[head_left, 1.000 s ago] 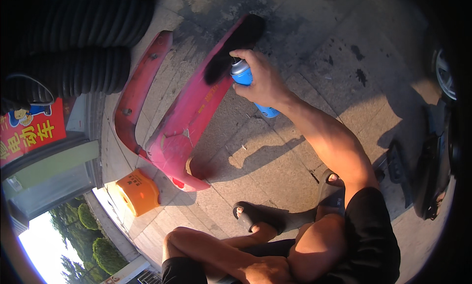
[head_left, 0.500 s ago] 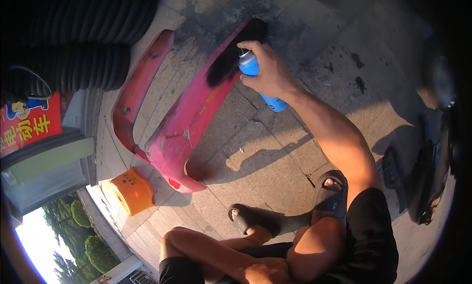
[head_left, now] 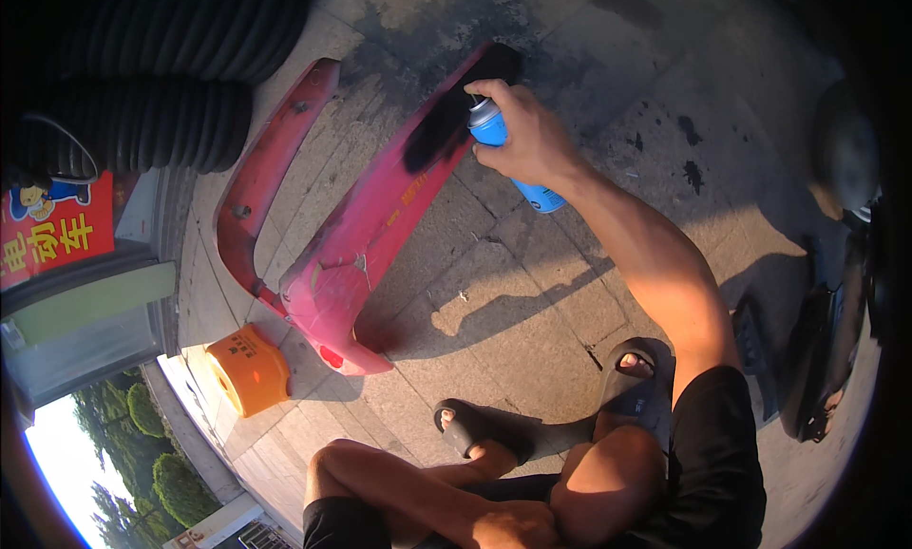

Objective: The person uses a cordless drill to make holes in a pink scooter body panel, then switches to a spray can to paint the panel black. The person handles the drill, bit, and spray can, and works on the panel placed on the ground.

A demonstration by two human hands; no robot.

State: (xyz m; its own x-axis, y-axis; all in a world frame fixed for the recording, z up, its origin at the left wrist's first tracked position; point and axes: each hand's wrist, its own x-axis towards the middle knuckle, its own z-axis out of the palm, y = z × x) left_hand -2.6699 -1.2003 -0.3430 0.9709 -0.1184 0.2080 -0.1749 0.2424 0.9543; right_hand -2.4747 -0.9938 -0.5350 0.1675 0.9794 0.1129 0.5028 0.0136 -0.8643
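My right hand [head_left: 528, 136] is wrapped round a blue spray can [head_left: 489, 131], its index finger on the nozzle at the top. The can is tilted, with its nozzle close to the far part of a long pink-red plastic panel [head_left: 380, 202]. Black paint [head_left: 442, 136] covers much of that far end; the near end is still pink, with cracks. To its left lies a second, narrower red curved panel [head_left: 252, 188], touching or nearly touching the first at the near end. My left hand [head_left: 513, 525] rests low by my bent knee, its fingers mostly hidden.
An orange plastic stool [head_left: 249, 370] stands at the left, near the pink panel. Black ribbed hoses or stacked tyres [head_left: 142, 126] fill the upper left, above a red sign [head_left: 57, 226]. My sandalled feet [head_left: 465, 430] are on the paving [head_left: 503, 312]. Dark vehicle parts [head_left: 817, 350] stand at the right.
My right hand and the can have shifted slightly right relative to the view, which has itself moved a little. The grip is the same, and the black painted area looks much alike.
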